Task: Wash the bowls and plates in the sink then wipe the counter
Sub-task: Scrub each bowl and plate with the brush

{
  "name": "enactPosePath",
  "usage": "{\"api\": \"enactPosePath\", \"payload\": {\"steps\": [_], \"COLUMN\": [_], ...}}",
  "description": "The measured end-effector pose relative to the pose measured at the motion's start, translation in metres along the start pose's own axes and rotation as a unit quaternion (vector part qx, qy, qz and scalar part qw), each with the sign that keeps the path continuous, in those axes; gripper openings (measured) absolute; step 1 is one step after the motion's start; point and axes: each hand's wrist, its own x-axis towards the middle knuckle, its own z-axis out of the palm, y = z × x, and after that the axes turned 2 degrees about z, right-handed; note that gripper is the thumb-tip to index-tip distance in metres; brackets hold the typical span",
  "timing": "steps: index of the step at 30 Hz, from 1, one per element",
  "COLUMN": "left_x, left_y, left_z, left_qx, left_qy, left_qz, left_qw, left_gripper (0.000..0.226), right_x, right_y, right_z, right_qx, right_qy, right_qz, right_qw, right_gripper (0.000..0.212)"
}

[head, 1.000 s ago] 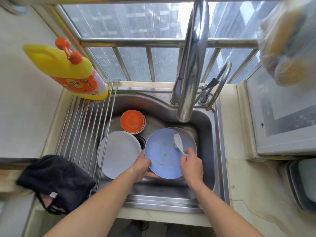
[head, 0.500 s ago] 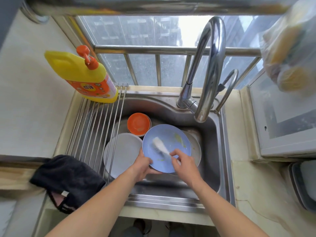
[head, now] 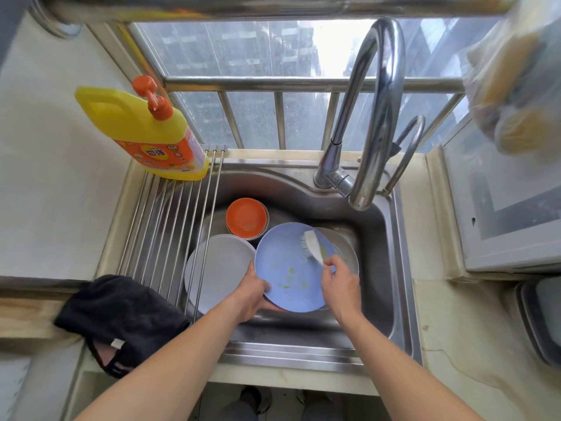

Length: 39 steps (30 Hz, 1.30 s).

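L hand (head: 252, 291) held the blue plate (head: 288, 271) by its left rim, over the steel sink (head: 391, 268). R hand (head: 340, 284) pinched a white brush (head: 312, 245), maybe touching the plate, w/ a window (head: 258, 56) behind.

Head view, steeply down over sink (head: 391, 238)

Bagged yellow items (head: 516, 86) (blurred, edge-cropped)
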Motion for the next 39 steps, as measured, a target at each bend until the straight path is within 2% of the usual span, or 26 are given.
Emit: {"api": "enactPosePath", "payload": {"steps": [2, 5, 7, 10, 12, 16, 18, 21, 22, 26, 27, 28, 31, 32, 34, 36, 37, 39], "left_x": [-0.003, 0.001, 0.007, 0.019, 0.021, 0.021, 0.014, 0.010, 0.011, 0.010, 0.010, 0.010, 0.009, 0.008, 0.008, 0.010, 0.011, 0.012], "left_y": [0.005, 0.006, 0.001, -0.008, -0.011, -0.010, -0.003, 0.003, 0.004, 0.006, 0.007, 0.007, 0.008, 0.009, 0.011, 0.011, 0.012, 0.015], "left_z": [0.005, 0.009, 0.006, -0.007, -0.010, -0.010, -0.006, -0.004, -0.003, -0.002, -0.004, -0.005, -0.006, -0.005, -0.003, -0.005, -0.006, -0.006], "left_qx": [0.013, 0.078, 0.153, 0.282, 0.265, 0.229, 0.203, 0.167, 0.155, 0.089, 0.071, 0.060, 0.044, 0.037, 0.006, -0.023, -0.029, -0.031], "left_qy": [0.005, 0.030, 0.085, 0.202, 0.219, 0.182, 0.160, 0.131, 0.123, 0.102, 0.092, 0.086, 0.088, 0.093, 0.107, 0.119, 0.124, 0.135], "left_qz": [-0.004, -0.023, -0.032, 0.017, 0.040, 0.066, 0.068, 0.058, 0.052, 0.048, 0.049, 0.049, 0.045, 0.048, 0.058, 0.063, 0.064, 0.066], "left_qw": [1.000, 0.996, 0.984, 0.938, 0.938, 0.954, 0.964, 0.976, 0.979, 0.990, 0.992, 0.993, 0.994, 0.994, 0.993, 0.991, 0.990, 0.988], "left_gripper": [0.063, 0.027, 0.026, 0.032, 0.035, 0.028, 0.035, 0.045, 0.044, 0.035, 0.037, 0.042, 0.049, 0.046, 0.040, 0.036, 0.037, 0.040], "right_x": [0.001, -0.002, -0.001, -0.003, -0.004, -0.010, -0.008, -0.002, -0.001, -0.010, -0.010, -0.009, -0.001, 0.000, 0.000, -0.006, -0.007, -0.005], "right_y": [0.003, 0.006, 0.011, 0.017, 0.021, 0.017, 0.015, 0.013, 0.013, 0.009, 0.010, 0.009, 0.008, 0.009, 0.011, 0.012, 0.013, 0.014], "right_z": [0.001, 0.003, 0.005, 0.006, 0.007, 0.007, 0.008, 0.007, 0.007, 0.005, 0.004, 0.005, 0.005, 0.005, 0.004, 0.000, -0.001, -0.002], "right_qx": [-0.010, -0.080, -0.095, -0.082, -0.077, -0.065, -0.066, -0.045, -0.049, -0.043, -0.046, -0.046, -0.040, -0.040, -0.049, -0.068, -0.074, -0.061], "right_qy": [-0.007, -0.085, -0.097, -0.078, -0.081, -0.198, -0.157, -0.024, -0.021, -0.206, -0.211, -0.178, -0.012, -0.004, -0.089, -0.186, -0.196, -0.124], "right_qz": [-0.006, -0.052, -0.044, -0.007, -0.013, -0.109, -0.098, -0.001, 0.000, -0.112, -0.119, -0.106, -0.011, -0.010, -0.069, -0.139, -0.150, -0.116], "right_qw": [1.000, 0.992, 0.990, 0.994, 0.994, 0.972, 0.980, 0.999, 0.999, 0.971, 0.969, 0.977, 0.999, 0.999, 0.992, 0.970, 0.966, 0.984], "right_gripper": [0.012, 0.011, 0.013, 0.013, 0.012, 0.012, 0.012, 0.013, 0.013, 0.009, 0.009, 0.009, 0.010, 0.010, 0.008, 0.008, 0.008, 0.008]}}
